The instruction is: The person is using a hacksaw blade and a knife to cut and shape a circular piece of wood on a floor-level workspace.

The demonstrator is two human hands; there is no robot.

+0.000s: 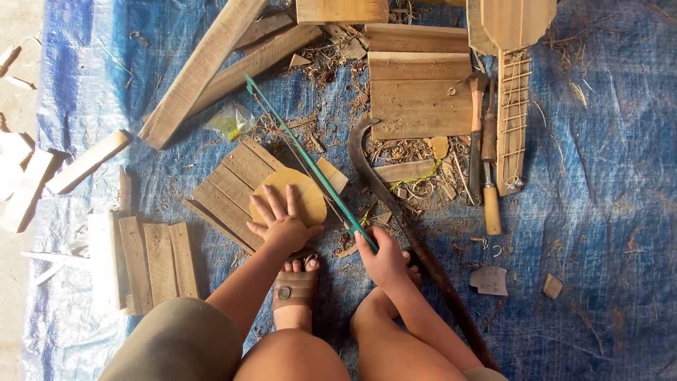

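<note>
Overhead view from the head camera. The left hand [282,224] lies flat with fingers spread wide on a round wooden disc [300,194], pressing it onto a slatted wooden panel [227,189] that rests on the blue tarpaulin [606,212]. The hand covers the disc's near-left part. The right hand [384,259] is closed around the near end of a green-framed saw [310,159], fingers wrapped on the grip, so the handle itself is hidden; the frame runs diagonally away past the disc's right edge, and whether the blade touches the disc cannot be made out. A sandalled foot [295,289] sits on the panel's near edge. A curved dark blade on a long handle [402,219] lies just right of the saw, its far end cut off below. Planks [419,92], wood shavings [416,185], chisels [484,162] and a fretted instrument neck [513,120], cropped at the top edge, lie beyond
</note>
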